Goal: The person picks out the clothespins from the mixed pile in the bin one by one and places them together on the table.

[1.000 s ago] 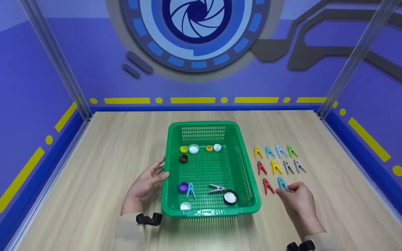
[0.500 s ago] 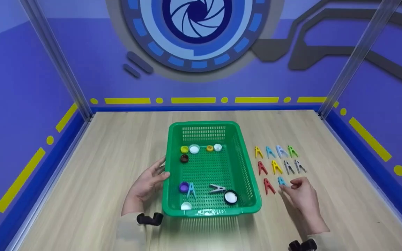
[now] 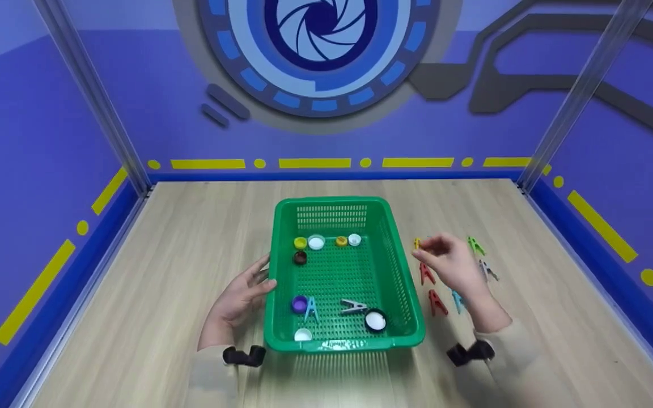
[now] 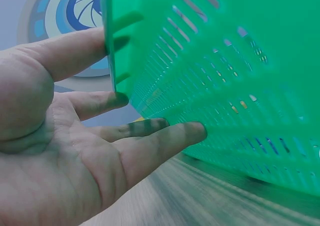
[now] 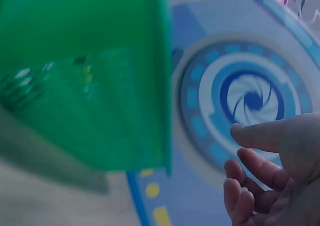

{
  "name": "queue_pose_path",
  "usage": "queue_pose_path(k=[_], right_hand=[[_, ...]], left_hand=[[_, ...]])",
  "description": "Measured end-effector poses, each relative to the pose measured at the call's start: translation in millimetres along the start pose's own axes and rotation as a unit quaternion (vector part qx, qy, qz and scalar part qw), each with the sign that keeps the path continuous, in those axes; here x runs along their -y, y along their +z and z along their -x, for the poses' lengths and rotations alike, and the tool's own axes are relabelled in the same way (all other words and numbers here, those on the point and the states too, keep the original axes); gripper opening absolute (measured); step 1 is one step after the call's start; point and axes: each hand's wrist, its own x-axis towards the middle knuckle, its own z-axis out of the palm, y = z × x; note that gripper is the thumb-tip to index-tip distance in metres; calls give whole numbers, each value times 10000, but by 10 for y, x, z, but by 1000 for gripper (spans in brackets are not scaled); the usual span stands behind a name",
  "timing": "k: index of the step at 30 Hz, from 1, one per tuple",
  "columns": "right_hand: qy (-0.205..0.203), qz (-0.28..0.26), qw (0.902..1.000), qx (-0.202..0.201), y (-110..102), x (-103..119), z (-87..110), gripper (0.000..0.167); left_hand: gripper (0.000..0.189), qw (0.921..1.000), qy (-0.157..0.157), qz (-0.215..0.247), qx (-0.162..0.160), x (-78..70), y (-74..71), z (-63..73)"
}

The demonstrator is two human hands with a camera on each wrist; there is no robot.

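Note:
My left hand (image 3: 240, 298) touches the left side of a green plastic basket (image 3: 343, 344). In the left wrist view its thumb meets the rim and its straight fingers (image 4: 165, 143) lie along the slotted wall. My right hand (image 3: 452, 265), fingers loosely bent, hovers over the clothespins right of the basket and holds nothing. It hides some of them. Showing around it are part of a yellow clothespin (image 3: 416, 242), two red clothespins (image 3: 437, 304), a light blue clothespin (image 3: 457, 301), a green clothespin (image 3: 475, 245) and a grey clothespin (image 3: 489, 271).
Inside the basket lie a blue clothespin (image 3: 312, 310), a grey clothespin (image 3: 353, 306), a purple cap (image 3: 299, 304), a black-rimmed white cap (image 3: 376, 321), a brown cap (image 3: 300, 258) and several other small caps. Patterned walls enclose the wooden table (image 3: 202, 226).
Letting go of the light blue clothespin in the nearest row, my right hand has moved away from me and left, over the upper rows. My left hand stays at the basket.

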Motion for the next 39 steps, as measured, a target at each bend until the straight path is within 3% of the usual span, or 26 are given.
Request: queue_pose_path(k=[4, 8, 14, 19, 21, 28, 33, 39], right_hand=[[-479, -351, 9961, 653, 215, 319, -174, 25], [-667, -395, 9849, 1551, 496, 583, -311, 24], [-727, 297, 9637, 2552, 917, 765, -449, 24], [-384, 1222, 9354, 3295, 1204, 731, -513, 31], [-263, 1452, 9262, 3469, 1280, 700, -535, 34], [-271, 1379, 9126, 3840, 1410, 531, -577, 34], [-271, 2080, 8809, 4243, 1428, 453, -537, 35], [-341, 2937, 8454, 4448, 1441, 430, -486, 43]], left_hand=[[80, 10000, -39, -12, -50, 9, 5, 2], [79, 10000, -51, -25, -75, 9, 0, 6], [81, 10000, -3, -31, -90, 0, 4, 1], [80, 9998, -69, 1, -167, 1, 15, 4], [79, 9997, -94, 45, -202, 5, 15, 1], [78, 9999, -74, 51, -120, 10, 16, -5], [77, 9998, -77, 29, -171, 9, 17, -5], [78, 9998, -53, -25, -183, 10, 18, 1]])
